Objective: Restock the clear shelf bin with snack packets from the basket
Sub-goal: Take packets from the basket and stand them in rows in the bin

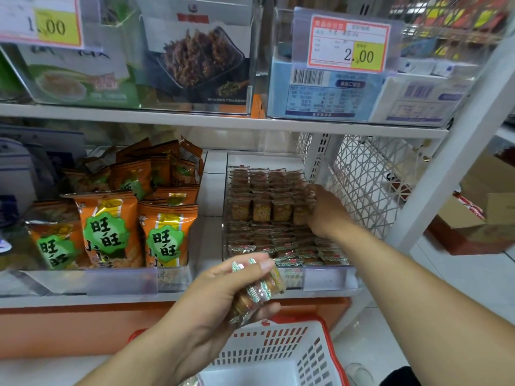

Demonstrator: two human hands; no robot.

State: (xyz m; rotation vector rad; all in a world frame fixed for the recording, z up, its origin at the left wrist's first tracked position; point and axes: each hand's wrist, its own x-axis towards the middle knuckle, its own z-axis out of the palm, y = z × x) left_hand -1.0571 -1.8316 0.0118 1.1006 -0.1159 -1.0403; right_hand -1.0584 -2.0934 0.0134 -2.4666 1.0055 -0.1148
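Note:
A clear shelf bin (320, 277) on the lower shelf holds several rows of small brown snack packets (264, 210). My right hand (326, 210) reaches into the bin at its right side, fingers against the upright packets there; whether it grips one is hidden. My left hand (223, 291) hovers in front of the bin and grips a small bunch of packets (259, 293) with shiny foil ends. Below it stands a white basket (278, 349) with red rim; its visible bottom looks bare.
Orange snack bags (111, 227) fill the bin to the left. The upper shelf (195, 118) carries clear bins with price tags. A white mesh side panel (370, 185) and shelf post (451, 151) close the right side. Cardboard boxes (479, 213) sit on the floor beyond.

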